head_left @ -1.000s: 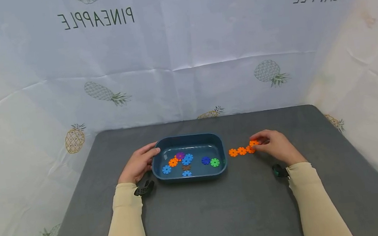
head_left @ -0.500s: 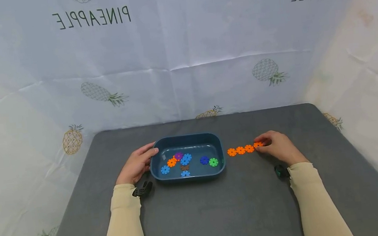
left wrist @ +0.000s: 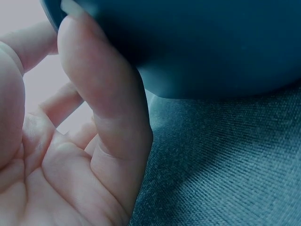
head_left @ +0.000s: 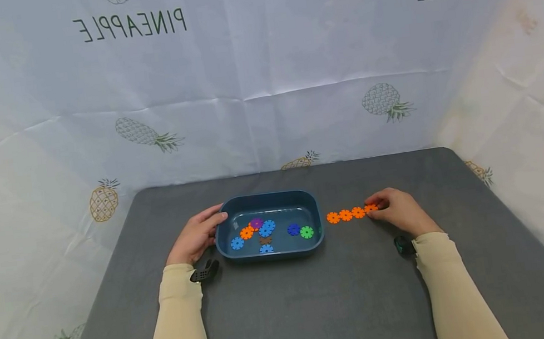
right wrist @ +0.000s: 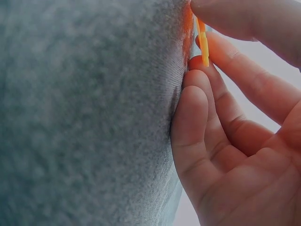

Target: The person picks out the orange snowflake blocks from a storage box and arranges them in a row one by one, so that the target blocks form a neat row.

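Right hand [head_left: 400, 212] pinches the orange gear [head_left: 370, 208] — left hand [head_left: 196, 237] rests open against the tub [head_left: 265, 201].

The table [head_left: 287, 302] is seen from above and behind by the head camera, facing forward and down. The blue tray [left wrist: 197, 42] wall is viewed at close range from the left wrist; an orange disc [right wrist: 203, 42], also visible from the head, is viewed closely from the right wrist.
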`<action>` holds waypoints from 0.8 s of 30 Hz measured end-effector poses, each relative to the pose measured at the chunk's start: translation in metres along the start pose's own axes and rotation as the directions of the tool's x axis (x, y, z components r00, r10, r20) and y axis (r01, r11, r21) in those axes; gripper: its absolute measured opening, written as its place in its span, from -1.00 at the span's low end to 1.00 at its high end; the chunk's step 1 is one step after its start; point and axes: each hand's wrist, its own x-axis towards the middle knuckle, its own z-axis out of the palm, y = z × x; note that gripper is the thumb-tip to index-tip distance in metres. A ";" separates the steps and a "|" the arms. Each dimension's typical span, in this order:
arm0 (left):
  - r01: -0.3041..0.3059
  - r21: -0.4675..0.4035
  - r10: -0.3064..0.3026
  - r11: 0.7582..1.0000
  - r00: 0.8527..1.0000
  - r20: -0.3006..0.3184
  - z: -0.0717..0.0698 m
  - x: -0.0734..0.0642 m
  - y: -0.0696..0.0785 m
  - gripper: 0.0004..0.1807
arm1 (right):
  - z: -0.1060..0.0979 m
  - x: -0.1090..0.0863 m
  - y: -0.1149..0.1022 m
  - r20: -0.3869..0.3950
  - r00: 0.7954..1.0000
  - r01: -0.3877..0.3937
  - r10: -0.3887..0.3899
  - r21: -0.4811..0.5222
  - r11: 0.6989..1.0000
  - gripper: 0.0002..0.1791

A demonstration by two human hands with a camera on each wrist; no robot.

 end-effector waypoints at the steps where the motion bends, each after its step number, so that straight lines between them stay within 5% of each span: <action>1: 0.001 0.000 -0.001 1.000 1.000 -0.001 0.000 0.000 0.000 -0.21 | 0.000 0.000 0.000 0.000 1.000 0.000 0.000 -0.001 1.000 -0.58; 17: -0.007 -0.009 0.007 1.000 1.000 -0.011 0.002 0.000 0.000 -0.23 | 0.000 0.000 -0.008 -0.017 1.000 0.021 -0.022 -0.042 0.999 -0.56; 24: -0.009 -0.013 0.009 1.000 1.000 -0.014 0.002 -0.002 0.002 -0.26 | -0.005 0.005 -0.067 -0.011 0.989 0.149 -0.150 -0.083 0.985 -0.59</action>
